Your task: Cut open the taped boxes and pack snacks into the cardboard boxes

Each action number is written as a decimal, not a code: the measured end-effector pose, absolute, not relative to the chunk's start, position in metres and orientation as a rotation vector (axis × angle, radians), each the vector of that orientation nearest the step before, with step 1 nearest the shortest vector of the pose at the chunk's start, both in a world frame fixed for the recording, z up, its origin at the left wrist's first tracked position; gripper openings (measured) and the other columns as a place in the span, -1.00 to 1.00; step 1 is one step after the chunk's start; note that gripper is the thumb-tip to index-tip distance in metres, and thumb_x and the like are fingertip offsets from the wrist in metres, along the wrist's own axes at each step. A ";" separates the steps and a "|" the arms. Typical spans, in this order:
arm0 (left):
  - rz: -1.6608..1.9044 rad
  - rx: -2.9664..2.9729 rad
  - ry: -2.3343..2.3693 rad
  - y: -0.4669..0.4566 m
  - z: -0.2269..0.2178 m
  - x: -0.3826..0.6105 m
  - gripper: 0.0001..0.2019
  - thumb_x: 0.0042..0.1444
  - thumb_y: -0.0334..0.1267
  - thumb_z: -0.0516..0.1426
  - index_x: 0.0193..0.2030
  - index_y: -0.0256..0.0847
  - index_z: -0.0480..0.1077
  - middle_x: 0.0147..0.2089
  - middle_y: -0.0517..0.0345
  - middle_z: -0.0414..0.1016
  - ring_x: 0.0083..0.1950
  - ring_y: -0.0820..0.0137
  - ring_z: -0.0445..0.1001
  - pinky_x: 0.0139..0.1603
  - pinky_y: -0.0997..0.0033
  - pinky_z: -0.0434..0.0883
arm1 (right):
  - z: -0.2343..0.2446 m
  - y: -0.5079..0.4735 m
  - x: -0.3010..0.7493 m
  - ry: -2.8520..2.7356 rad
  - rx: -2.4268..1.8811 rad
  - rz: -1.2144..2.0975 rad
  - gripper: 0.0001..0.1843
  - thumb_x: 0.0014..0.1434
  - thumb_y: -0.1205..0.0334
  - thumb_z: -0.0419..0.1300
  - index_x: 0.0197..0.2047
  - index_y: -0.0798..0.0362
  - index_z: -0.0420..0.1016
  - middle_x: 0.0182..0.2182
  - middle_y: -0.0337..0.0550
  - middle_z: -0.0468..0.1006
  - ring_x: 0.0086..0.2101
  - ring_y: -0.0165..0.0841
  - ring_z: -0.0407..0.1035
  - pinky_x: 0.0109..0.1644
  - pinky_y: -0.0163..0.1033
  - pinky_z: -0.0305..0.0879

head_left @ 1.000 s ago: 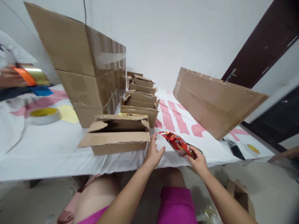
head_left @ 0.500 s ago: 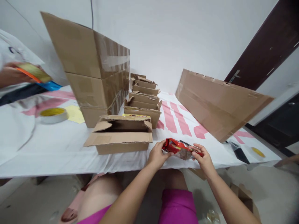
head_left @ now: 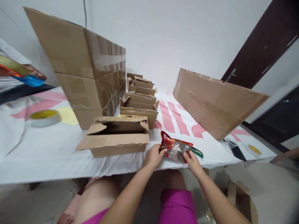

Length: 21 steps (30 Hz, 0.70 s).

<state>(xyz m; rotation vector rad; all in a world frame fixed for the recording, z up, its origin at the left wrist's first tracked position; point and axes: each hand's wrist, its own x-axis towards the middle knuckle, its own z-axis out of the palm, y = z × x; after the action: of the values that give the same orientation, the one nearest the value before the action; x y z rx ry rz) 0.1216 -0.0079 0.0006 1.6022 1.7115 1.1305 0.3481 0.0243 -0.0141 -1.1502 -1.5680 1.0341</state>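
A red food packet [head_left: 176, 148] with a clear window showing brown contents lies nearly flat at the table's front edge. My left hand [head_left: 154, 157] pinches its left end between thumb and fingers. At the other end, my right hand [head_left: 192, 161] grips the lower right corner. Just behind that corner, a green-handled tool [head_left: 196, 152] rests on the cloth, its far part hidden by the packet. To the left of my hands stands an open cardboard box [head_left: 118, 150] with its flaps spread.
More open boxes [head_left: 139, 112] line up behind the nearest one. Tall taped cartons [head_left: 74, 90] are stacked at left, and a large cardboard panel [head_left: 217, 102] stands at right. A tape roll [head_left: 45, 118] lies at left. Another person's hand [head_left: 35, 71] holds a tape dispenser [head_left: 30, 79].
The packet has tipped from a slanted pose to face up, and its window now shows. My right hand has moved left and down, uncovering the green handle. The other person's tape dispenser has shifted left.
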 end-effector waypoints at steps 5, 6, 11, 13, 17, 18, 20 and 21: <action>1.122 1.584 1.702 -0.008 0.001 0.122 -0.79 0.10 -0.17 0.16 -0.17 -0.20 0.48 -0.14 0.00 0.55 -0.12 0.25 0.48 -0.15 0.39 0.32 | -0.019 0.021 0.349 -1.558 -1.117 1.073 -0.41 -0.05 -0.25 0.27 -0.10 0.01 0.39 -0.08 0.00 0.57 -0.05 -0.10 0.44 0.04 0.00 0.36; 1.129 1.575 1.707 -0.008 0.000 0.123 -0.77 0.10 -0.16 0.16 -0.14 -0.20 0.47 -0.14 0.01 0.55 -0.13 0.26 0.49 -0.15 0.39 0.33 | -0.019 0.021 0.349 -1.554 -1.107 1.079 -0.39 -0.07 -0.23 0.29 -0.08 0.00 0.38 -0.06 0.00 0.56 -0.03 -0.09 0.43 0.05 0.01 0.36; 1.450 1.354 1.350 -0.004 -0.006 0.128 -0.48 -0.01 -0.23 0.23 0.13 -0.19 0.29 0.01 -0.02 0.49 -0.07 0.30 0.49 -0.11 0.36 0.42 | -0.004 0.036 0.345 -1.400 -1.089 1.108 -0.39 -0.10 -0.08 0.37 -0.03 -0.02 0.33 -0.08 -0.04 0.57 -0.08 -0.11 0.46 0.02 0.06 0.39; 1.584 1.213 1.023 0.001 -0.007 0.128 -0.40 -0.03 -0.21 0.25 0.18 -0.19 0.25 0.12 -0.09 0.42 -0.01 0.27 0.48 -0.04 0.31 0.43 | 0.010 0.052 0.342 -1.362 -1.065 1.110 -0.40 -0.10 -0.06 0.37 -0.03 -0.02 0.32 -0.08 -0.06 0.57 -0.09 -0.14 0.47 0.04 0.05 0.39; 1.664 1.026 0.706 0.015 -0.004 0.125 -0.32 -0.08 -0.08 0.31 0.20 -0.15 0.26 0.27 -0.09 0.28 0.19 0.18 0.36 0.16 0.19 0.35 | 0.037 0.087 0.330 -1.365 -1.015 1.125 -0.38 -0.14 -0.04 0.40 -0.06 -0.01 0.32 -0.09 -0.09 0.57 -0.12 -0.18 0.48 0.01 0.01 0.42; 1.675 1.004 0.682 0.018 -0.003 0.124 -0.30 -0.09 -0.06 0.32 0.20 -0.14 0.25 0.28 -0.07 0.26 0.23 0.15 0.32 0.20 0.17 0.33 | 0.041 0.094 0.327 -1.367 -1.010 1.136 -0.39 -0.14 -0.04 0.40 -0.07 -0.01 0.32 -0.10 -0.10 0.58 -0.13 -0.18 0.49 -0.02 0.00 0.44; 1.684 0.981 0.664 0.024 -0.001 0.123 -0.26 -0.12 -0.03 0.33 0.22 -0.12 0.23 0.30 -0.06 0.24 0.27 0.13 0.27 0.25 0.15 0.28 | 0.046 0.105 0.321 -1.370 -1.004 1.160 -0.42 -0.14 -0.05 0.40 -0.10 -0.03 0.33 -0.14 -0.13 0.59 -0.16 -0.19 0.51 -0.08 -0.01 0.47; 1.684 0.974 0.668 0.026 -0.001 0.123 -0.24 -0.13 -0.03 0.34 0.23 -0.11 0.22 0.30 -0.06 0.24 0.28 0.12 0.26 0.26 0.14 0.27 | 0.047 0.108 0.318 -1.370 -1.003 1.168 -0.44 -0.14 -0.05 0.39 -0.11 -0.03 0.33 -0.16 -0.15 0.60 -0.17 -0.20 0.51 -0.10 -0.02 0.48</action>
<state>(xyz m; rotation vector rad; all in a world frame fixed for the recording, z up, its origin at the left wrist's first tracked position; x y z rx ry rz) 0.1225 0.0265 -0.0007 0.9741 0.6682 1.6840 0.3185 0.1077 0.0467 -1.0034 -1.3699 1.1679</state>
